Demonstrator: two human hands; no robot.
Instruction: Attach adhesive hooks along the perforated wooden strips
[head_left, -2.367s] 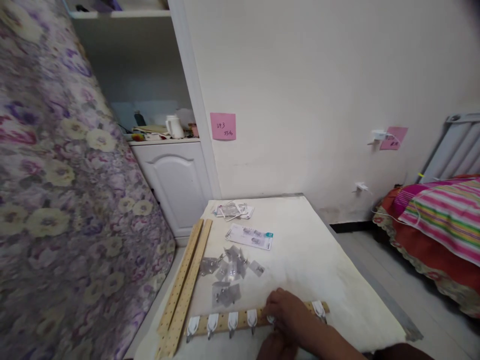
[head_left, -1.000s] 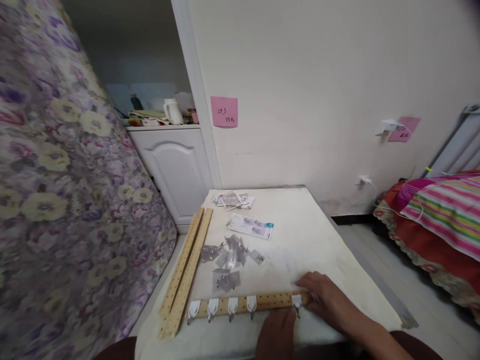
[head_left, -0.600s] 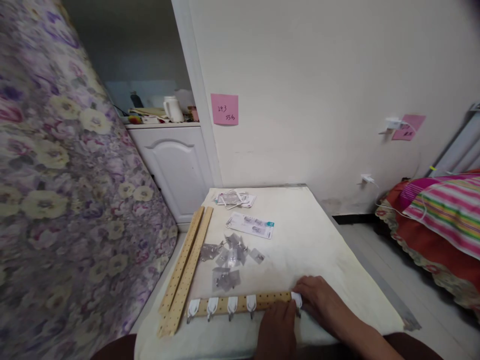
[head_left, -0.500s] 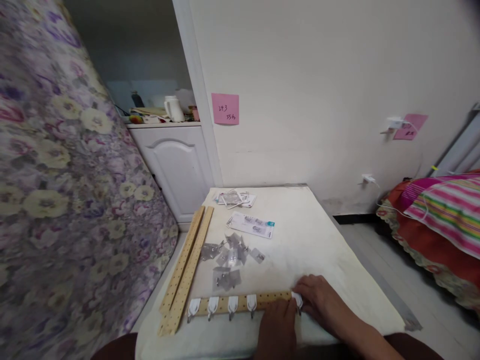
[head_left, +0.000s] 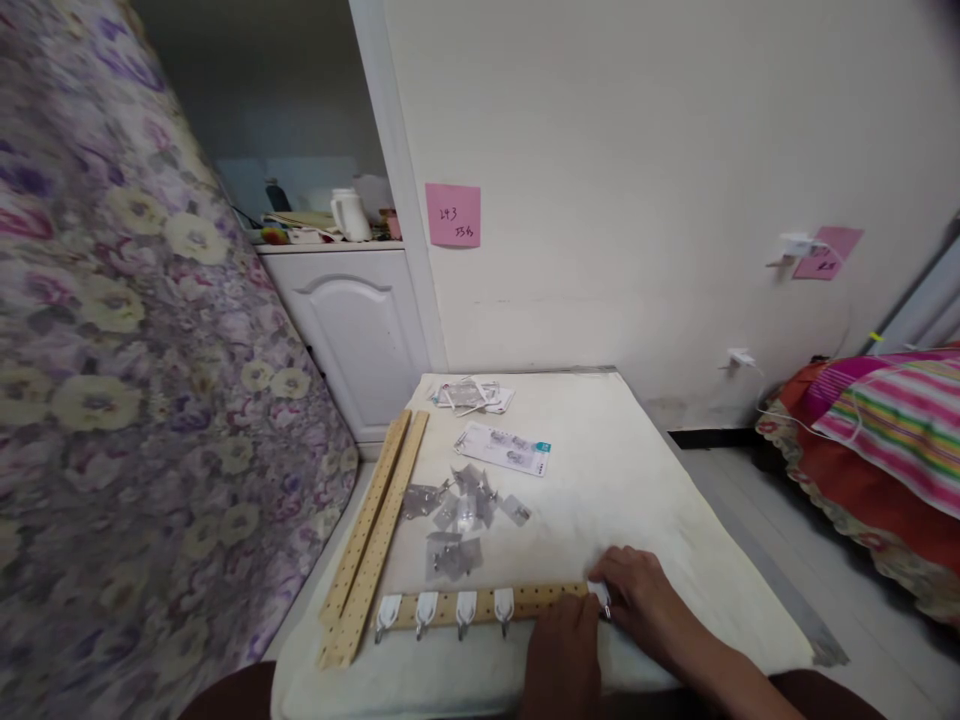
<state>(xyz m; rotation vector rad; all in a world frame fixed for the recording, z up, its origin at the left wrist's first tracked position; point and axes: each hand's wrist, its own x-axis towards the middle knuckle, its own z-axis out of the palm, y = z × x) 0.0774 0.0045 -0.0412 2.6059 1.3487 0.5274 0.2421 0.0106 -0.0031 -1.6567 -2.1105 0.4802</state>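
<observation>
A perforated wooden strip (head_left: 484,606) lies crosswise near the front of the table, with several white hooks (head_left: 466,606) along its left part. My left hand (head_left: 562,650) is closed over the strip's right part, its fingers pressed together on the front edge. At the strip's right end, my right hand (head_left: 637,597) pinches another white hook (head_left: 601,596), whose metal end points down. My right fingers partly cover this hook, so how it meets the wood is hard to see.
Two more perforated strips (head_left: 384,530) lie lengthwise on the left. Small clear plastic packets (head_left: 466,512) with metal pieces, a printed card (head_left: 510,450) and a pile of papers and packaging (head_left: 472,396) lie behind. A flowered curtain (head_left: 172,400) hangs at left.
Both hands have shifted slightly to the right along the strip. The hook in my right fingers has moved a little with them, its metal end turned slightly.
</observation>
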